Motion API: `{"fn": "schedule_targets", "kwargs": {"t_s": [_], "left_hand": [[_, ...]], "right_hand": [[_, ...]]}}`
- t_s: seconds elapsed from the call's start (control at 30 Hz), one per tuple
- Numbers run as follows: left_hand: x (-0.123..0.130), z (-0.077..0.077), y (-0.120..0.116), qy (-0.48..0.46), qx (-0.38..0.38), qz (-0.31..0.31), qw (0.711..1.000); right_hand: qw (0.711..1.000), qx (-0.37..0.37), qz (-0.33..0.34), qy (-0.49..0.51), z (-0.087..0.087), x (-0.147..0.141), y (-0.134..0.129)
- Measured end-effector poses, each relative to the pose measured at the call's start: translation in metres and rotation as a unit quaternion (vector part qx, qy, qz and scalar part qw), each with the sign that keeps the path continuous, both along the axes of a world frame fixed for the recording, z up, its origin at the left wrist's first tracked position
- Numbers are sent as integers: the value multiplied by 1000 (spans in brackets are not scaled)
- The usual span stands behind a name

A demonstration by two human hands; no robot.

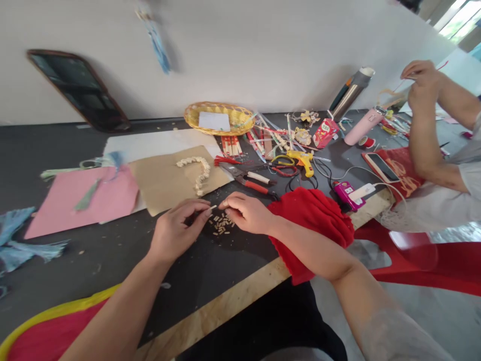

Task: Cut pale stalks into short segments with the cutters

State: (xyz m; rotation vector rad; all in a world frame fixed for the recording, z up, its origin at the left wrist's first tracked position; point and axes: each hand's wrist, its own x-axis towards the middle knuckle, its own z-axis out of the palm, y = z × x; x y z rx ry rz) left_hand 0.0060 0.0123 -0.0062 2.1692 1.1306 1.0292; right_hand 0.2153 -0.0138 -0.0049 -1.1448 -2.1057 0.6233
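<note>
Thin pale stick (pixel 213 207), slightly tilted, short pale pieces (pixel 221 224), loosely scattered on dark tabletop (pixel 188 281)

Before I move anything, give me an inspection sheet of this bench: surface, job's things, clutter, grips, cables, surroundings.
Surface: dark tabletop, small specks scattered on it.
Job's things: short pale stick in hand; small pale pieces loosely piled below.
Clutter: red cloth beneath the right forearm; red-handled pliers, yellow glue gun and wicker basket beyond the hands; pale knobbly strip on brown paper.
Grips: left grip pinches the stick; right grip at its far end, contact unclear.
Cables: white cable by the purple power block.
Surroundings: co-worker at right, hands raised; red chair; dark framed panel against the wall.
</note>
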Motion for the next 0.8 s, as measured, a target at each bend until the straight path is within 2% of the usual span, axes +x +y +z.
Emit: {"fn": "schedule_targets", "kwargs": {"t_s": [0.13, 0.23, 0.33, 0.43, 0.6, 0.8], "left_hand": [[0, 3, -2, -1, -7, 7, 1000], [-1, 4, -2, -7, -11, 15, 1000], [-1, 4, -2, -15, -9, 15, 1000], [-1, 3, -2, -24, -8, 11, 1000], [-2, 3, -1, -37, -9, 15, 999], [-1, 4, -1, -33, -8, 17, 999]], "right_hand": [[999, 25, -24, 28, 2, 3, 0], [995, 73, -70, 20, 6, 15, 8], [976, 123, -171, -57, 8, 35, 19], [956, 103, -235, -145, 6, 52, 27], [938, 70, -250, -230, -1, 56, 26], [937, 71, -235, -250, -7, 53, 29]]}}
